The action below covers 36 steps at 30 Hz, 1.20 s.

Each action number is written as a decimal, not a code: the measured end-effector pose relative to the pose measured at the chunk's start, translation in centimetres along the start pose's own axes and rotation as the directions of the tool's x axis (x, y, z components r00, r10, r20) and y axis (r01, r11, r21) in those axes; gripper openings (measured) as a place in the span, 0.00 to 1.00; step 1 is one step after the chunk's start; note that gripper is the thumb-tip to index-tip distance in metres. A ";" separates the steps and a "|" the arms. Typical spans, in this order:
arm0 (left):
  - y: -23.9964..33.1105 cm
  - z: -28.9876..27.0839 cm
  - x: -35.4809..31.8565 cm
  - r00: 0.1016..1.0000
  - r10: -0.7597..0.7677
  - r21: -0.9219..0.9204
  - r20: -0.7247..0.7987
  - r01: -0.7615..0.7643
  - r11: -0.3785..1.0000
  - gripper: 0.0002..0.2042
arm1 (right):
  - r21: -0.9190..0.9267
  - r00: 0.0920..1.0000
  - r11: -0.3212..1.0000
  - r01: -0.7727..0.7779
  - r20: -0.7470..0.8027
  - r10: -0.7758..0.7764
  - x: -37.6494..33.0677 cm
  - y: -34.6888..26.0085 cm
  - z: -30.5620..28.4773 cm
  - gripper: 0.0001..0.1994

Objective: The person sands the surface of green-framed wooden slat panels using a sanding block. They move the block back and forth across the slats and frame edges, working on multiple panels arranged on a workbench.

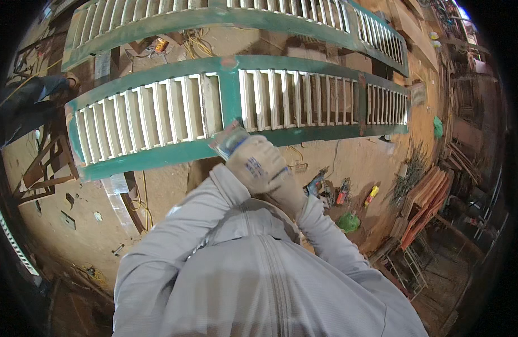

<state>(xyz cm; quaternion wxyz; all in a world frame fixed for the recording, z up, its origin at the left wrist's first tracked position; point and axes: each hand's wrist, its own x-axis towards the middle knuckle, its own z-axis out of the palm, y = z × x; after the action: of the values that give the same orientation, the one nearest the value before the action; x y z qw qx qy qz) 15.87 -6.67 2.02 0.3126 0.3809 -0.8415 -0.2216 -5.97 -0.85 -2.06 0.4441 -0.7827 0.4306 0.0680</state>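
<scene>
A green wooden frame (pixel 231 90) with pale slats (pixel 157 112) stretches across in front of me. My left hand (pixel 253 163), in a pale work glove, is closed round a small blue-and-grey thing (pixel 231 139) whose exact kind I cannot make out. That thing lies against the frame's near green rail, where an upright crosspiece meets it. My right hand (pixel 287 191), gloved as well, is curled close behind and below the left. Its fingers are mostly hidden, so what it grips does not show.
Beyond lies a second green slatted frame (pixel 214 22). A person in dark clothes (pixel 37 98) is at the left. On the ground are a power tool (pixel 316 183), a red bottle (pixel 343 192), a yellow bottle (pixel 372 195), a green bag (pixel 349 222), yellow cord (pixel 142 208) and stacked boards (pixel 422 208).
</scene>
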 end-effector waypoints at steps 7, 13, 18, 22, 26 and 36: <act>1.6 0.7 -1.7 1.000 -0.027 -0.036 0.010 0.027 0.999 0.11 | 0.179 0.969 0.977 -0.113 -0.199 0.148 -1.2 -3.1 1.7 0.16; -1.7 0.1 -0.1 0.997 0.075 -0.017 -0.031 -0.075 0.997 0.11 | 0.133 0.980 0.988 -0.077 -0.172 0.099 1.2 -2.3 0.4 0.14; -4.7 -2.1 1.1 0.992 0.122 0.040 0.021 -0.122 0.992 0.10 | -0.026 0.943 0.999 -0.036 -0.332 0.026 5.4 -4.2 0.6 0.17; -8.3 -3.7 3.4 0.993 0.121 0.097 -0.003 -0.121 0.988 0.10 | 0.367 0.896 0.929 0.048 -0.427 0.122 10.2 -6.3 -1.8 0.23; -14.0 -6.3 5.9 0.998 0.059 0.153 -0.039 -0.052 0.987 0.12 | 0.602 0.868 0.795 0.072 -0.431 0.247 17.3 -6.1 -4.1 0.26; -22.5 -11.3 12.9 0.990 -0.140 0.372 0.000 0.130 0.919 0.14 | 0.648 0.837 0.736 0.195 -0.501 0.220 31.0 -5.6 -11.8 0.30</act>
<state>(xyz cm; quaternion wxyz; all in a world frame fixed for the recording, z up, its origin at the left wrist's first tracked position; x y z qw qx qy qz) 28.38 -32.07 0.83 0.2077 0.4873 -0.8439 -0.0846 14.16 -27.49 -6.59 0.5546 -0.5492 0.5392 -0.3164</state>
